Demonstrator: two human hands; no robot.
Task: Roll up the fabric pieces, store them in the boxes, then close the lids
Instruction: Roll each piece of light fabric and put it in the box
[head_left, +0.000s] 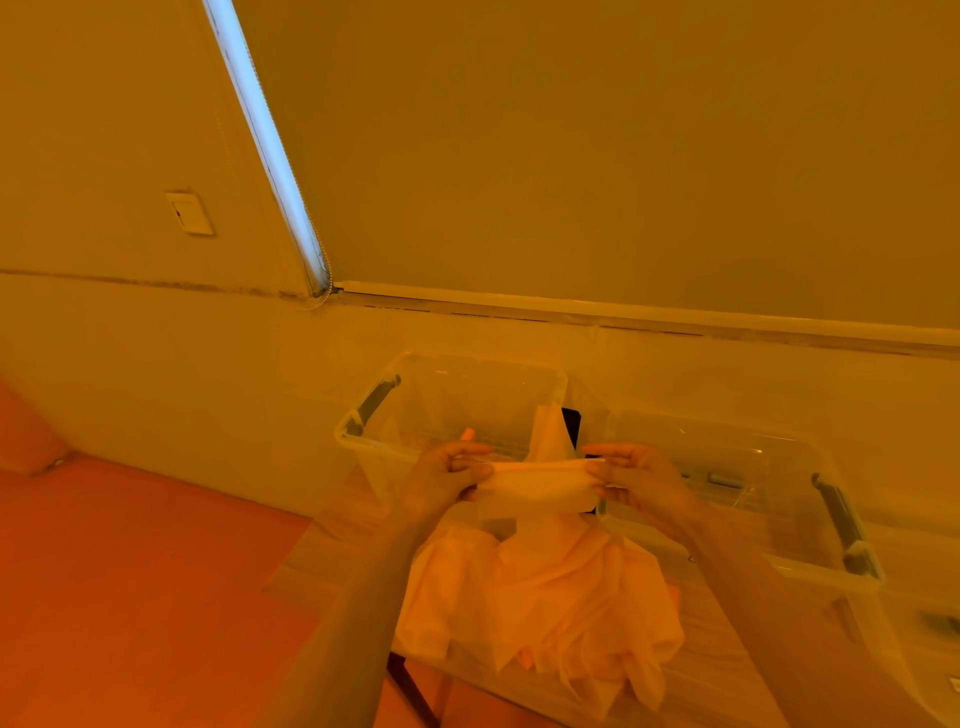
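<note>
So everything was soaked in this heavy orange light, which made colours hard to judge. The fabric piece (540, 491) being worked on looked pale, almost cream, thin and a bit see-through, and it was stretched out flat between both hands with its top edge folded or rolled over into a narrow band. The left hand (457, 475) was pinching the left end of it, fingers curled in around the edge. The right hand (631, 475) was doing the same on the right end, thumb and fingers clamped on the cloth. It was held up in the air right in front of the boxes, just above the table.

Below it sat a loose, crumpled fabric pile (540, 597) on the table (332, 566), peachy-looking, wrinkly and sheer, partly hanging over the near edge. One strip of it ran up behind the held piece, and I couldn't tell whether they were joined.

Two clear plastic boxes were side by side behind the hands, lids off. The left box (447, 400) had a grey handle on its left side, the right box (779, 483) had one on its right side. Something dark (571, 423) stood between them; couldn't make out what.

Behind was a plain wall with a switch plate (189, 213).
</note>
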